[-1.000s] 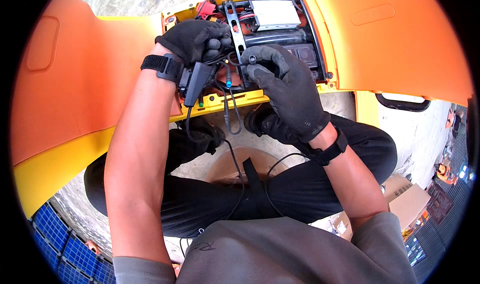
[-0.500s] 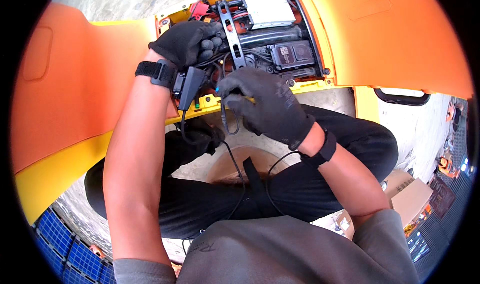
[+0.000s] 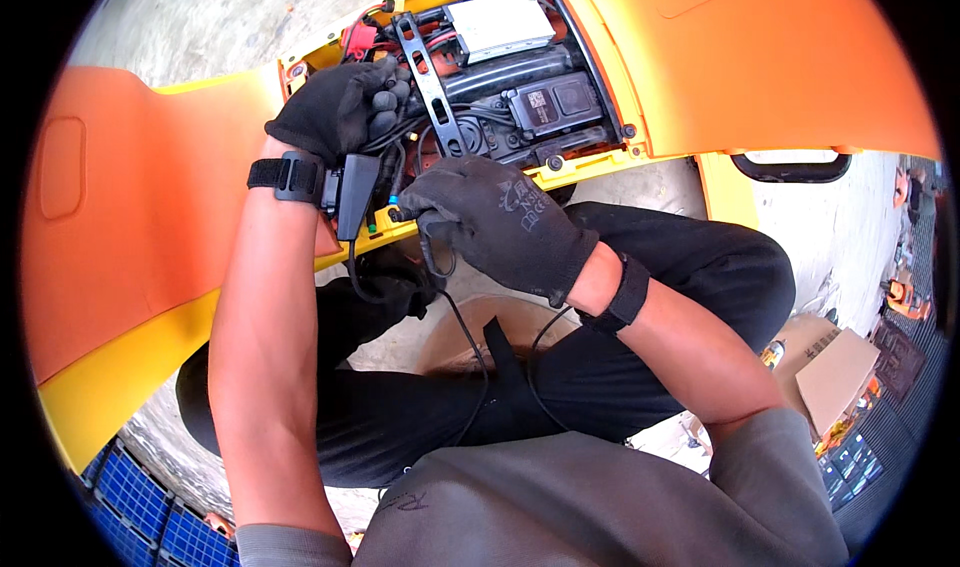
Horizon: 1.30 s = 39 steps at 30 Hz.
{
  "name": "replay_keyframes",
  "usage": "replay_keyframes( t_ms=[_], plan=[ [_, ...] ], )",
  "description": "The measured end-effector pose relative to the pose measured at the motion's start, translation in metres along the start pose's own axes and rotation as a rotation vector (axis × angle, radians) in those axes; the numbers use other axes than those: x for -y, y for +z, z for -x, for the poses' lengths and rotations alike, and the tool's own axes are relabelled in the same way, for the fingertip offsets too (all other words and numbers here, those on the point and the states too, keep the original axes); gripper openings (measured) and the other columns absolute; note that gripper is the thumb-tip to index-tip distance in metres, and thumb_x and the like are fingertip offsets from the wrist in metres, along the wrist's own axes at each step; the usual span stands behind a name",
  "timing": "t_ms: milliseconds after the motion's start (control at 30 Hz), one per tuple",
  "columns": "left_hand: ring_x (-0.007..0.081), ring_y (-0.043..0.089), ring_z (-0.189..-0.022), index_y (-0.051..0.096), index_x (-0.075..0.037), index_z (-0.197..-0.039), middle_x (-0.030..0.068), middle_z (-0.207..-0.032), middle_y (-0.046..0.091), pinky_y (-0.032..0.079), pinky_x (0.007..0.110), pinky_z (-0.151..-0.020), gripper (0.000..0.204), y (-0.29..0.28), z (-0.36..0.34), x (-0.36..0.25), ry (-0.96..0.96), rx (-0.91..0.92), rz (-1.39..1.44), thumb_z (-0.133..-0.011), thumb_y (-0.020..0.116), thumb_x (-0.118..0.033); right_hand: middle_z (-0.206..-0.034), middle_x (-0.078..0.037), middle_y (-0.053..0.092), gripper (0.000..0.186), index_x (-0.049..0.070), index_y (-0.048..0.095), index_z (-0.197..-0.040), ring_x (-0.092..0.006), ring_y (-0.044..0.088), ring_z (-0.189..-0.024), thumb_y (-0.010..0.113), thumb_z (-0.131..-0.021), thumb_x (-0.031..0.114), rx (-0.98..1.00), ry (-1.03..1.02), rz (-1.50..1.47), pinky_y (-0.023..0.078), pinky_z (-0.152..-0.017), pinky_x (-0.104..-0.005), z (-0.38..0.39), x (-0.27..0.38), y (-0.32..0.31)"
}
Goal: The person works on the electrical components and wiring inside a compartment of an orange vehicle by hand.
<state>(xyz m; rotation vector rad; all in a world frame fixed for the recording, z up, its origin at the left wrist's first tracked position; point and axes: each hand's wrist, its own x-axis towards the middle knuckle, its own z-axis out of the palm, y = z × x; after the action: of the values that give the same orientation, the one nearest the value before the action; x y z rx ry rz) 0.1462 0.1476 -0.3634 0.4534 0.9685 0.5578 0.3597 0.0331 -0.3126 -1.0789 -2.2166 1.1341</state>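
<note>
Both my hands wear black gloves and work at an open bay in an orange and yellow vehicle body. My left hand (image 3: 335,107) is closed at the bay's left end, fingers curled beside a bundle of black cables (image 3: 400,130); what they grip is hidden. My right hand (image 3: 495,222) pinches a black cable connector (image 3: 400,213) with a blue ring, just over the yellow edge. Its thin cable (image 3: 440,267) loops down below the fingers. Beside my left wrist hangs a tapered black plastic housing (image 3: 357,197) with a cable leaving its lower end.
In the bay sit a silver box (image 3: 500,25), a black module (image 3: 555,104) and a slotted metal bracket (image 3: 428,82). Orange panels (image 3: 130,217) flank it. A black handle (image 3: 790,167) is at right. A cardboard box (image 3: 830,372) and blue crates (image 3: 130,487) stand behind me.
The bay has shifted slightly left in view. My right hand has drawn the blue-ringed connector a little toward me and left, and more of it shows. My left hand keeps its place at the cables.
</note>
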Motion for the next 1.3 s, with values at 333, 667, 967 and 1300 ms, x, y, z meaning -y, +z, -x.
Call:
replay_keyframes(
  t_ms=[333, 667, 967, 1300],
  plan=[
    [0.0040, 0.051, -0.058, 0.058, 0.001, -0.106, -0.0007, -0.078, 0.057, 0.044, 0.019, -0.051, 0.021, 0.006, 0.006, -0.004, -0.017, -0.021, 0.111, -0.101, 0.053, -0.019, -0.107, -0.017, 0.064, 0.026, 0.003, 0.063, -0.110, -0.0339, 0.063, -0.101, 0.063, -0.084, 0.002, -0.047, 0.055, -0.060, 0.051, -0.089, -0.0405, 0.000, -0.001, -0.001],
    [0.0055, 0.054, -0.060, 0.058, 0.000, -0.108, 0.0043, -0.084, 0.063, 0.045, 0.020, -0.051, 0.021, -0.011, -0.007, 0.002, -0.039, 0.010, 0.163, -0.099, 0.057, -0.019, -0.095, -0.018, 0.067, 0.022, -0.001, 0.062, -0.105, -0.0292, 0.067, -0.089, 0.066, -0.088, 0.011, -0.030, 0.276, -0.266, 0.052, -0.079, -0.0376, -0.007, 0.001, -0.011],
    [0.0051, 0.049, -0.055, 0.067, -0.001, -0.099, -0.0029, -0.070, 0.062, 0.043, 0.018, -0.051, 0.024, -0.013, -0.013, 0.009, 0.329, -0.122, -0.573, -0.101, 0.053, -0.021, -0.082, -0.017, 0.065, 0.018, 0.001, 0.061, -0.096, -0.0300, 0.066, -0.074, 0.064, -0.089, 0.017, -0.189, 0.186, -0.152, 0.051, -0.067, -0.0387, -0.014, -0.005, -0.002],
    [0.0016, 0.050, -0.061, 0.063, -0.001, -0.109, -0.0019, -0.084, 0.062, 0.044, 0.015, -0.050, 0.023, -0.005, -0.006, 0.005, 0.118, -0.047, -0.135, -0.101, 0.052, -0.021, -0.085, -0.007, 0.067, 0.017, 0.004, 0.061, -0.101, -0.0119, 0.066, -0.070, 0.059, -0.097, 0.020, -0.506, 0.437, -0.817, 0.054, -0.060, -0.0253, -0.030, -0.019, 0.011]
  ],
)
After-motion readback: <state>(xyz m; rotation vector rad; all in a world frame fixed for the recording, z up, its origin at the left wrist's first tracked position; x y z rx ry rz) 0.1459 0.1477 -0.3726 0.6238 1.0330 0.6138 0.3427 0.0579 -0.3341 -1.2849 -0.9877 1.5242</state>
